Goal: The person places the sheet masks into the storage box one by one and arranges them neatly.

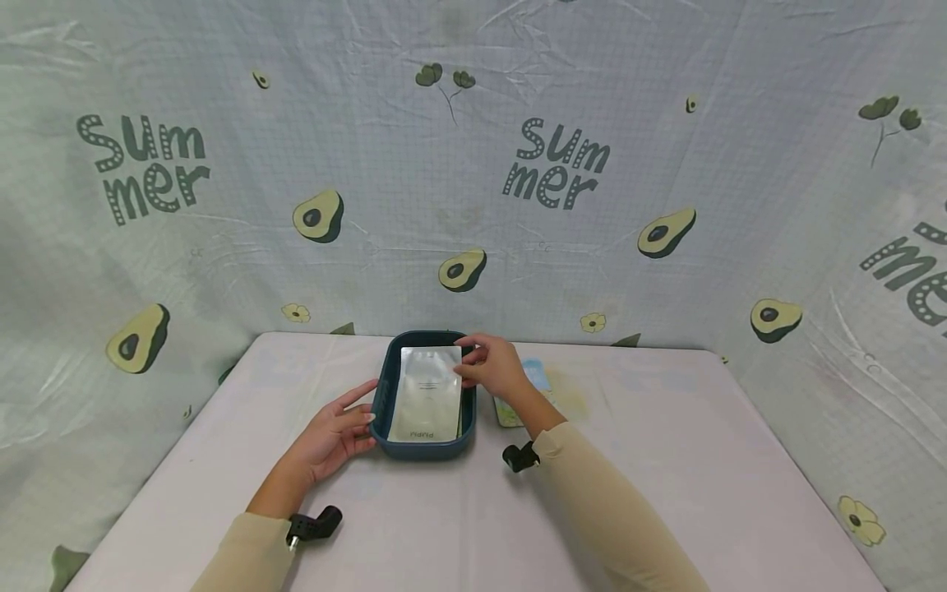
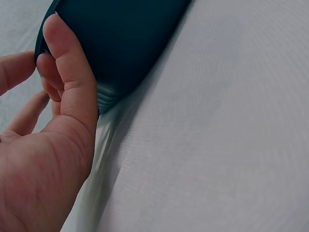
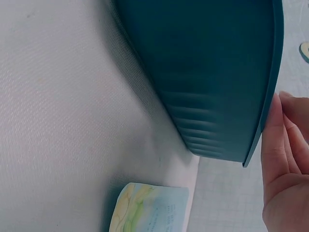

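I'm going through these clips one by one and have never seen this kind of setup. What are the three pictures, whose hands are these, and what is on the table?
No machine here: a person works with bare hands, wearing a camera on the head and one on each wrist. The wide picture is the head view; the two close-ups are the wrist views. On the pale table stands a dark teal tray with a silver pouch lying in it. The left hand rests its fingers against the tray's left side. The right hand is at the pouch's far right corner, apparently pinching it. A colourful packet lies on the table right of the tray.
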Available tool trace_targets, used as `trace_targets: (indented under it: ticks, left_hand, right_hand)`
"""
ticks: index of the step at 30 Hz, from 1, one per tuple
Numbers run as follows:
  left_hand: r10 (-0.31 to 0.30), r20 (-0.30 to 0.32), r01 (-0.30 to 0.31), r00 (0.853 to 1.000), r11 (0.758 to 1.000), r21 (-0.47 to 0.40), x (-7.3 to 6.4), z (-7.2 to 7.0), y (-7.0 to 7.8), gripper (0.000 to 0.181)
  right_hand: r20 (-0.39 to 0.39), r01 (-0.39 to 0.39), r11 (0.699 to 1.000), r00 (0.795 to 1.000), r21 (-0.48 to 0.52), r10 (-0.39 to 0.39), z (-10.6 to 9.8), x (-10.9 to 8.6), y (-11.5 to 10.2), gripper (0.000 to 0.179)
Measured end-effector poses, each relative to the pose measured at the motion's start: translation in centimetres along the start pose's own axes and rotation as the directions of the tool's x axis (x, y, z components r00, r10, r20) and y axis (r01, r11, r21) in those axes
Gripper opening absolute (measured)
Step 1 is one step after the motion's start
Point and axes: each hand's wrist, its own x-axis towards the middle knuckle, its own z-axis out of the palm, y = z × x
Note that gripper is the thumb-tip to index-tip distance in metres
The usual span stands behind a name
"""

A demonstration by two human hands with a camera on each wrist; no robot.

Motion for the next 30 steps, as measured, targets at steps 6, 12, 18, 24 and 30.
trace_targets:
  ticks: [6,12,18,24,30]
  left_hand:
    - [-0.009,0.0,0.009,1.0,1.0,-0.011,0.0,0.0,0.0,0.07]
    - [-0.009,0.0,0.009,1.0,1.0,-0.022,-0.1,0.0,0.0,0.07]
    - [-0.009,-0.006,0.009,1.0,1.0,-0.019,-0.1,0.1,0.1,0.07]
    - [-0.01,-0.007,0.01,1.0,1.0,-0.015,0.0,0.0,0.1,0.07]
    - [-0.007,-0.008,0.007,1.0,1.0,-0.013,0.0,0.0,0.1,0.07]
  right_hand:
    - [0.006,0.025,0.999,1.0,-0.023,-0.025,-0.1,0.2,0.2,0.045]
    - [0.0,0.026,1.0,1.0,-0.014,-0.026,-0.2,0.3,0.4,0.042]
    - [-0.007,0.064,0.996,0.998,-0.055,-0.065,-0.2,0.1,0.2,0.039]
    - [-0.023,0.091,0.978,0.995,-0.189,-0.097,-0.4,0.0,0.1,0.036]
    - [-0.054,0.099,0.963,0.992,-0.25,-0.116,-1.1,-0.2,0.4,0.037]
